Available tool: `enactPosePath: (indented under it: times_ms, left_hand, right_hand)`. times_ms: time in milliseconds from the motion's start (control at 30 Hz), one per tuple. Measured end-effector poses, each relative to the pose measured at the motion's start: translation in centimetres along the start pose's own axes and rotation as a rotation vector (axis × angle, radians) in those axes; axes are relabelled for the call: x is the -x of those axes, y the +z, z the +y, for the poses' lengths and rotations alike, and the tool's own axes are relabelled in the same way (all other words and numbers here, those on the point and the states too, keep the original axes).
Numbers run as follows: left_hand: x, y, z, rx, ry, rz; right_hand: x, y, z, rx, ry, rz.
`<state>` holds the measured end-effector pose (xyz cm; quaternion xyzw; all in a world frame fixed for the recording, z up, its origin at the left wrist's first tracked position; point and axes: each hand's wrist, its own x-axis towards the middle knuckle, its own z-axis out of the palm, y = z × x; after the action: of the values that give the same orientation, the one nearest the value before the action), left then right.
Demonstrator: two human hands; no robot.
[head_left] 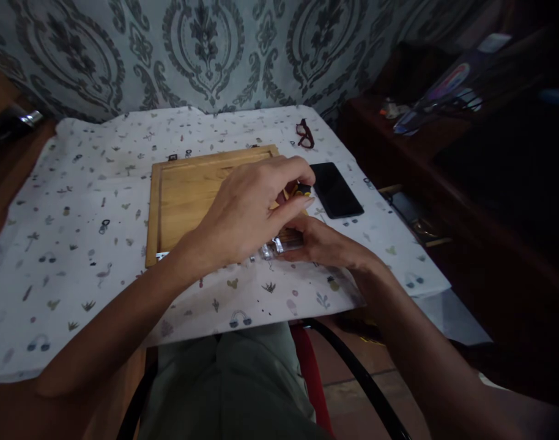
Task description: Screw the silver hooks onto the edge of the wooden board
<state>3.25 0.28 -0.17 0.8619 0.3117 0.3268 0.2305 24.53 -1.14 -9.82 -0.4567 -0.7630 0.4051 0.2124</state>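
Observation:
A wooden board with a raised rim [188, 198] lies on the patterned white cloth. Over its right part is my left hand [249, 205], its fingers closed round the black and yellow end of a tool, perhaps a screwdriver [302, 190]. Below and to the right, my right hand [323, 241] grips the board's right front corner, close to a shiny metal piece [277, 245] at the edge. The tool's lower part is hidden behind my left hand. Another strip of metal [161, 255] shows at the board's left front corner.
Right of the board lies a black phone [338, 190], with dark red glasses [305, 134] farther back. A clear bottle [444, 88] rests on the dark furniture at the right. Patterned fabric [206, 49] borders the table's far side.

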Motion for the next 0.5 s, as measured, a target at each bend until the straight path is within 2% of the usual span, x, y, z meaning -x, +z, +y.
enactPosePath:
  times_ms: [500]
  left_hand:
    - [-0.3, 1.1, -0.6, 0.043, 0.033, 0.06]
  right_hand:
    - [-0.2, 0.0, -0.4, -0.101, 0.047, -0.03]
